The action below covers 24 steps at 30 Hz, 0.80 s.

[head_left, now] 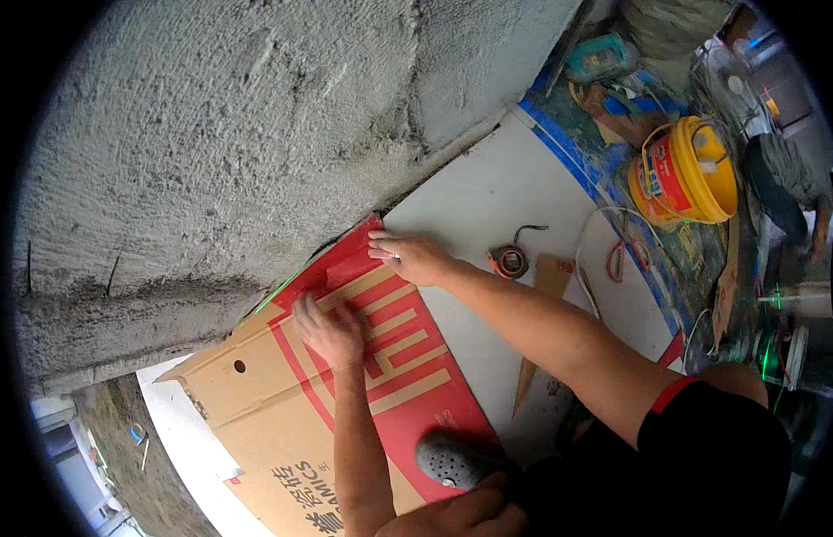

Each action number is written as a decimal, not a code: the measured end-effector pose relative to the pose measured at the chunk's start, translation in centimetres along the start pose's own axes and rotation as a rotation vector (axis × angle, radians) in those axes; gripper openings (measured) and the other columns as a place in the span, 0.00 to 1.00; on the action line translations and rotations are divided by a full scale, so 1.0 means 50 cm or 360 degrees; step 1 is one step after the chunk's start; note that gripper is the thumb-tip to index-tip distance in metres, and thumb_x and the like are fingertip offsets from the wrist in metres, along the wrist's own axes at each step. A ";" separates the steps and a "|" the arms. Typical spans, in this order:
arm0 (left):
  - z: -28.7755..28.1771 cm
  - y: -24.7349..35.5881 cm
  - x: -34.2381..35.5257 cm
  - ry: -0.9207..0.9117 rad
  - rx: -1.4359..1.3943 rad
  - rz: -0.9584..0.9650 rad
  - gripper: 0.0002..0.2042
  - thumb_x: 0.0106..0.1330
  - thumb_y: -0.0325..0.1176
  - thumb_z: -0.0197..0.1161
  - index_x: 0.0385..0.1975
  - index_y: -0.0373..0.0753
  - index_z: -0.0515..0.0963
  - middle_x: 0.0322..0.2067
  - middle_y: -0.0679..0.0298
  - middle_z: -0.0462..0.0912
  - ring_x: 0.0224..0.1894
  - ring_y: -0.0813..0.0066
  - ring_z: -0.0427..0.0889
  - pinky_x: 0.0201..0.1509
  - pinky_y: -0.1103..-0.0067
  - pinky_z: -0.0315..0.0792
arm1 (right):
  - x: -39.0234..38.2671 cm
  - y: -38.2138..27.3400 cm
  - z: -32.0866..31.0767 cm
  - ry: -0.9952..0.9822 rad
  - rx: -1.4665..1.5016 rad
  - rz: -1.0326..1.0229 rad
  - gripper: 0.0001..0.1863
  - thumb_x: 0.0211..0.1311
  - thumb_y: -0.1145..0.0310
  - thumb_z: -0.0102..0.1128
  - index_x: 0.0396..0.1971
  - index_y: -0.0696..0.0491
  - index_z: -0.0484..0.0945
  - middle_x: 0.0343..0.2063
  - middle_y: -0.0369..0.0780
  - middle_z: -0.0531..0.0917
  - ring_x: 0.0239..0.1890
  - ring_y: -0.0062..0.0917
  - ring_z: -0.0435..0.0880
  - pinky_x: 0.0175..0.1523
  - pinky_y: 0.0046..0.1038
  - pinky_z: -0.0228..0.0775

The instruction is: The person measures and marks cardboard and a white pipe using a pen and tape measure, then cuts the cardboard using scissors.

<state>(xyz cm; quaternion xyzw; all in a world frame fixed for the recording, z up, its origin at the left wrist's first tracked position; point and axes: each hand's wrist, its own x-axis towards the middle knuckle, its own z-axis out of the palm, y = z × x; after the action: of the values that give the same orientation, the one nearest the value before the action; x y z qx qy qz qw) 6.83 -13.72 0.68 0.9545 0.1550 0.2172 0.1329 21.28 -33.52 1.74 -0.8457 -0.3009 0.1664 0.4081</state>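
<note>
A large sheet of brown and red printed cardboard (255,394) lies on pale flooring, its far red edge against the foot of a rough wall. My left hand (328,333) lies on the cardboard with its fingers stretched toward the wall. To its right, my right hand (414,258) rests at the red corner of the sheet, fingers extended; a small whitish spot shows by them, too small to name. A grey perforated clog (457,461) stands on the cardboard's near part. Right of my right hand is a red and black tape measure (508,260).
The rough grey cement wall (210,161) borders the work at the far left. A pointed cardboard strip (542,313) and a pale cable (580,259) lie on the white floor surface (488,192). A yellow bucket (694,170) stands at right among clutter beyond blue edging (577,161).
</note>
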 end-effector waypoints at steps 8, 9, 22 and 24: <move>0.046 0.133 0.059 -0.0682 0.0129 0.0468 0.29 0.68 0.38 0.53 0.69 0.35 0.63 0.71 0.56 0.62 0.67 0.53 0.66 0.69 0.57 0.60 | 0.006 -0.003 0.011 0.0134 -0.0068 -0.0061 0.17 0.71 0.68 0.51 0.56 0.46 0.82 0.62 0.39 0.77 0.64 0.33 0.75 0.66 0.34 0.69; 0.050 0.149 0.061 -0.0704 0.0168 0.0485 0.30 0.68 0.39 0.52 0.69 0.35 0.62 0.72 0.56 0.60 0.67 0.54 0.66 0.69 0.58 0.60 | 0.006 0.025 0.008 0.0336 0.0052 -0.0133 0.16 0.70 0.64 0.53 0.52 0.52 0.82 0.53 0.43 0.83 0.56 0.35 0.82 0.60 0.34 0.74; 0.076 0.158 0.041 -0.0647 0.0053 0.0430 0.31 0.70 0.40 0.49 0.71 0.34 0.59 0.74 0.56 0.56 0.69 0.49 0.60 0.70 0.54 0.54 | 0.100 0.034 0.039 0.0688 0.1623 0.1155 0.07 0.62 0.64 0.67 0.38 0.47 0.83 0.26 0.33 0.83 0.22 0.16 0.74 0.23 0.24 0.62; 0.077 0.155 0.041 -0.0633 0.0040 0.0419 0.31 0.69 0.40 0.50 0.71 0.35 0.59 0.74 0.56 0.56 0.69 0.49 0.61 0.70 0.54 0.54 | 0.098 0.041 0.036 0.0617 0.1646 0.1157 0.07 0.61 0.64 0.67 0.37 0.48 0.82 0.25 0.33 0.83 0.22 0.17 0.77 0.23 0.23 0.63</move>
<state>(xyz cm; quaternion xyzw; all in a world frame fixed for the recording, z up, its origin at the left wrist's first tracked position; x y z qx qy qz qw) 12.18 -20.83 0.56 0.9921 0.0026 0.0383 0.1194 24.82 -30.27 -1.15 -0.6030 0.2015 0.2614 0.7263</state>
